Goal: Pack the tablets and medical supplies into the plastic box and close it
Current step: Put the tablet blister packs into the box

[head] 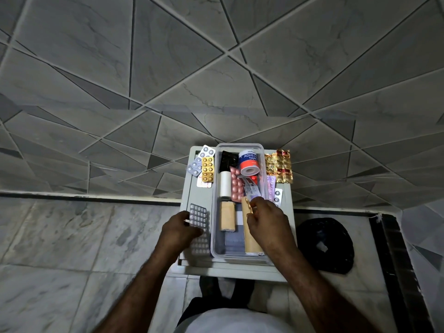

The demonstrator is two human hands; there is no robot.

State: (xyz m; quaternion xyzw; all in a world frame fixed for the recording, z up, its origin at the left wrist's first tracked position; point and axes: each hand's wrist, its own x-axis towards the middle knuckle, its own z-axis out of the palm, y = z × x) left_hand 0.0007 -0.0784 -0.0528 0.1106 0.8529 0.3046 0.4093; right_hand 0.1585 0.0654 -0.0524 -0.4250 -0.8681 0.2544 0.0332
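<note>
A clear plastic box (240, 146) stands open on a small grey stand (192, 195). Inside lie an adhesive tape roll (249, 162), a black packet (227, 157), a white roll (225, 186), a pink tablet strip (236, 188) and tan bandage rolls (227, 216). My right hand (266, 222) is over the box, fingers pinched on a clear strip packet (251, 188). My left hand (179, 228) grips a silver blister strip (198, 216) left of the box. More blister strips (201, 163) lie at the back left, and gold and red foil strips (280, 168) at the back right.
A black bag (326, 243) lies on the marble floor right of the stand. A grey tiled wall rises behind the stand. Another silver blister strip (200, 245) lies under my left wrist. The box's lid is not visible.
</note>
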